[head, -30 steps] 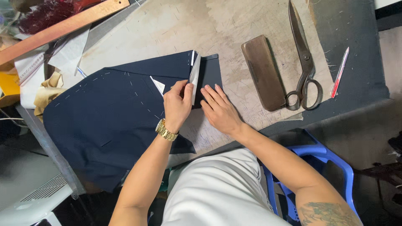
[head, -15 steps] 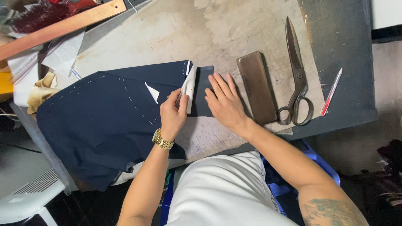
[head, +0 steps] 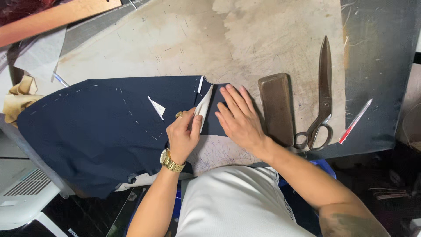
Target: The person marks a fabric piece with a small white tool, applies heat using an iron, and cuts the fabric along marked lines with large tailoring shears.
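at a worn cutting table [head: 280, 39], my left hand [head: 183, 136] pinched a narrow strip of white lining [head: 203, 110] between thumb and fingers at the right edge of a navy cloth panel [head: 101, 127], while my right hand [head: 239, 118] lay flat and open just beside it, palm down, pressing the cloth's end to the board. the two hands sat close together but did not touch. the panel, marked with dashed chalk lines and a small white triangle [head: 157, 106], spread leftward and hung over the near edge of the table. the step looked like folding or setting that strip along the edge; the next move would seem to call for keeping the cloth pinned flat so the strip stayed true to the line. to the right lay a dark oblong block [head: 276, 107], a pair of long shears [head: 322, 94] and a red pencil [head: 355, 120], all well apart from my hands. a wooden ruler [head: 57, 15] crossed the far left corner above scraps of pale paper [head: 41, 52]. the tabletop was scuffed and stained, with a dark mat [head: 379, 66] on its right side.
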